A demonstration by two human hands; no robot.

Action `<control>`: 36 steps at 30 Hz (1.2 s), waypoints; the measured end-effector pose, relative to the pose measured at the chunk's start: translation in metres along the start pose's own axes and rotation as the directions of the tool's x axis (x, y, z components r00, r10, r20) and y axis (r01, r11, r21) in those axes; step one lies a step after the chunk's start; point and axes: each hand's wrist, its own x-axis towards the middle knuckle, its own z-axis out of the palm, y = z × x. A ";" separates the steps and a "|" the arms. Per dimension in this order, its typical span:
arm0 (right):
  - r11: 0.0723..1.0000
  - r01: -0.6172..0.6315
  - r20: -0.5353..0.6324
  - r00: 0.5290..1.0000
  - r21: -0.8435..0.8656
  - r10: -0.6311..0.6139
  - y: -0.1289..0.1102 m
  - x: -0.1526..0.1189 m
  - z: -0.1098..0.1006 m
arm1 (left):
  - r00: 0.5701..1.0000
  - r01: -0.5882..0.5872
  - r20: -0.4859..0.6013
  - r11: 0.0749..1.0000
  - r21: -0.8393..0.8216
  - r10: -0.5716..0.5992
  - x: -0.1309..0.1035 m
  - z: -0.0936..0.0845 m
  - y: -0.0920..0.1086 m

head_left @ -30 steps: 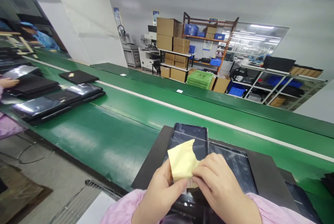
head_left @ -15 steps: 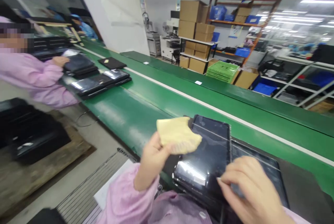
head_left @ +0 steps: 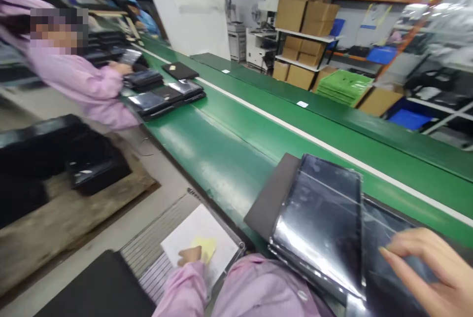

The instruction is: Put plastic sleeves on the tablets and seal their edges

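Note:
My left hand (head_left: 190, 256) is down at the white sheet (head_left: 221, 243) beside the belt, its fingers closed at the edge of a yellow cloth (head_left: 207, 247). My right hand (head_left: 436, 263) is closed in a thumb-and-finger pinch over the right side of the work; whatever small thing is in it I cannot make out. Left of this hand a glossy black screen panel (head_left: 321, 218) lies slanted on a dark grey foam sheet (head_left: 275, 196). A second dark panel (head_left: 384, 228) lies partly under my right hand.
The green conveyor belt (head_left: 221, 144) runs away to the upper left. A co-worker in a pink sleeve (head_left: 88, 78) handles panels beside stacked panels (head_left: 168, 97). Black stacks (head_left: 98, 159) stand on a pallet at left. A black board (head_left: 99, 287) is at lower left.
My left hand has moved down and left with the yellow cloth, from above the panel to the white sheet. My right hand has moved right, off the panel's edge. The view has shifted.

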 end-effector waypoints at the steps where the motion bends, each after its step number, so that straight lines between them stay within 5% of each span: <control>1: 1.000 0.019 0.056 0.998 -0.020 -0.018 -0.005 0.004 -0.005 | 0.999 0.034 -0.027 0.999 -0.043 -0.035 0.004 0.002 0.009; 4: 0.993 -0.110 0.060 0.992 -0.030 0.112 -0.014 0.008 -0.016 | 0.997 -0.049 -0.064 0.979 -0.196 0.037 0.016 -0.003 0.062; 7: 0.935 -0.349 0.085 0.935 0.056 0.344 -0.014 0.000 -0.020 | 0.936 -0.344 -0.071 0.855 -0.388 0.344 -0.006 -0.030 0.127; 8: 0.899 -0.428 0.106 0.902 0.095 0.418 -0.012 -0.004 -0.020 | 0.819 -0.542 -0.099 0.703 -0.461 0.565 -0.022 -0.041 0.145; 9: 0.856 -0.498 0.128 0.866 0.136 0.484 -0.010 -0.008 -0.020 | 0.584 -0.728 -0.051 0.495 -0.474 0.810 -0.041 -0.050 0.161; 10: 0.810 -0.560 0.150 0.828 0.176 0.540 -0.008 -0.012 -0.020 | 0.232 -0.865 -0.014 0.200 -0.460 0.973 -0.061 -0.056 0.173; 11: 0.761 -0.611 0.170 0.791 0.218 0.587 -0.005 -0.016 -0.021 | -0.055 -0.914 0.055 -0.028 -0.404 0.997 -0.081 -0.059 0.182; 12: 0.710 -0.654 0.191 0.756 0.261 0.626 -0.003 -0.020 -0.021 | -0.266 -0.922 0.141 -0.209 -0.326 0.954 -0.099 -0.058 0.188; 13: 0.663 -0.685 0.210 0.726 0.303 0.655 -0.001 -0.023 -0.021 | -0.382 -0.913 0.214 -0.333 -0.235 0.899 -0.113 -0.054 0.192; 14: 0.618 -0.708 0.227 0.700 0.341 0.677 0.001 -0.026 -0.022 | -0.425 -0.905 0.272 -0.402 -0.139 0.863 -0.123 -0.049 0.193; 18: 0.435 -0.793 0.365 0.591 0.427 0.719 0.003 -0.036 -0.019 | -0.475 -0.858 0.298 -0.511 0.052 0.828 -0.128 -0.029 0.189; 22: 0.294 -0.880 0.644 0.474 0.374 0.601 0.001 -0.038 -0.005 | -0.507 -0.833 0.319 -0.551 0.058 0.800 -0.116 -0.029 0.186; 28: 0.214 -0.895 0.779 0.447 0.393 0.440 0.002 -0.029 0.014 | -0.506 -0.837 0.340 -0.546 0.027 0.792 -0.117 -0.031 0.188; 33: 0.260 -0.926 0.811 0.368 0.275 0.454 0.001 -0.023 0.017 | -0.504 -0.844 0.350 -0.537 -0.004 0.790 -0.119 -0.031 0.191; 36: 0.278 -0.920 0.797 0.380 0.275 0.469 -0.002 -0.021 0.017 | -0.494 -0.851 0.363 -0.525 -0.015 0.790 -0.119 -0.033 0.190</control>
